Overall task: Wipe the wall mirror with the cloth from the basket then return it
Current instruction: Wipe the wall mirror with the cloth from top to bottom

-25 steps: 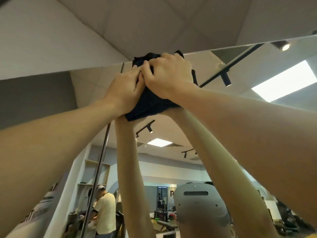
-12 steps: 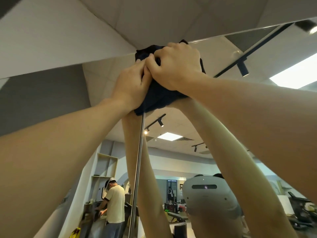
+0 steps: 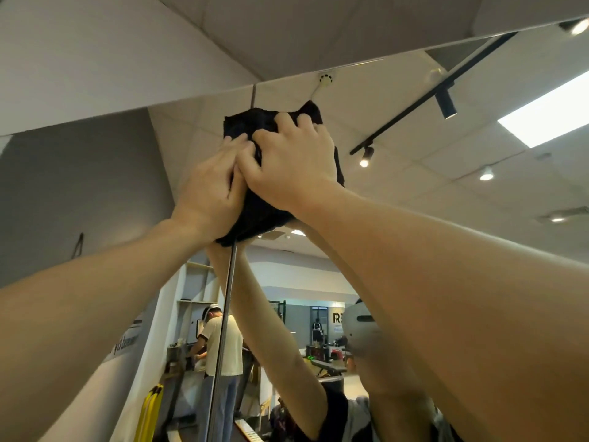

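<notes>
A dark, bunched cloth point(image 3: 255, 215) is pressed flat against the wall mirror point(image 3: 398, 193), a little below the mirror's top edge. My left hand point(image 3: 210, 193) and my right hand point(image 3: 293, 164) lie side by side on the cloth, both arms stretched upward, fingers curled into the fabric. The cloth sits over a vertical seam point(image 3: 223, 339) between two mirror panels. Most of the cloth is hidden under my hands. The basket is not in view.
The mirror reflects my raised arms, a grey headset point(image 3: 360, 333), ceiling track lights point(image 3: 446, 103) and a person in a light shirt point(image 3: 223, 346) at a counter. A grey wall point(image 3: 79, 193) is at the left, white ceiling panels above.
Both hands and the cloth have slid down from the mirror's top edge, and the cloth now lies over the panel seam. The view has shifted so the seam is more central.
</notes>
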### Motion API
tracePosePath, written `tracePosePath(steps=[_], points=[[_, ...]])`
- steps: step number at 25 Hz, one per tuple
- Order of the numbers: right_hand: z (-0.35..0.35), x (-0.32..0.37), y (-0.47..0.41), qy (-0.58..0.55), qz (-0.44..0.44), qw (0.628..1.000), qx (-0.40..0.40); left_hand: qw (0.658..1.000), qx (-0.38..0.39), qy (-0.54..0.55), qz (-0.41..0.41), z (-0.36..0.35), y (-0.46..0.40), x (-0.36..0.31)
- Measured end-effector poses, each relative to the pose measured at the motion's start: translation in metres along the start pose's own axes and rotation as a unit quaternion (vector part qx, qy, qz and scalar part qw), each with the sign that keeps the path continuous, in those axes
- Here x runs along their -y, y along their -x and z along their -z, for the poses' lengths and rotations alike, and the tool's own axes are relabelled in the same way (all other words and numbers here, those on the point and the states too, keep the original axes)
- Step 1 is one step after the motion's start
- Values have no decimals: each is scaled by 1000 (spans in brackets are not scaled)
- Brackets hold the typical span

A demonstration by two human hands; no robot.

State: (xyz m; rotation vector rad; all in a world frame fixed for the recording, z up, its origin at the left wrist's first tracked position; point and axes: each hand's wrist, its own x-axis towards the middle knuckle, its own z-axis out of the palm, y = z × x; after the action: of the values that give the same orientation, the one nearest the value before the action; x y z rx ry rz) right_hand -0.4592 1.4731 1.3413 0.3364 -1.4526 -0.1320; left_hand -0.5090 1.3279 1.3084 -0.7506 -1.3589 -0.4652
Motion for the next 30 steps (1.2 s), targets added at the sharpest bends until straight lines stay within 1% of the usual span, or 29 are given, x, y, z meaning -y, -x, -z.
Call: tracePosePath(steps=[4,12,15,20,24,30], points=[[12,-16,19,-1,6,1000,8,1000,3,-15,-5,-10,12,-24],[42,-75,44,-8,6,1000,-8,1000,-4,-10,-18,-43,8,-85],[56,-105,53,-6,-1,1000,-20,1000,-5,-10,-29,-59,2,-112],[86,-159,68,9,0,1000,-7,999,-8,-11,-40,-89,-10,-161],[114,-208,81,19,-1,1000,-6,999,-21,-5,-46,-116,-22,-212],[159,-285,98,30,-9,1000,2,999,-18,-3,-44,-157,-45,-290]])
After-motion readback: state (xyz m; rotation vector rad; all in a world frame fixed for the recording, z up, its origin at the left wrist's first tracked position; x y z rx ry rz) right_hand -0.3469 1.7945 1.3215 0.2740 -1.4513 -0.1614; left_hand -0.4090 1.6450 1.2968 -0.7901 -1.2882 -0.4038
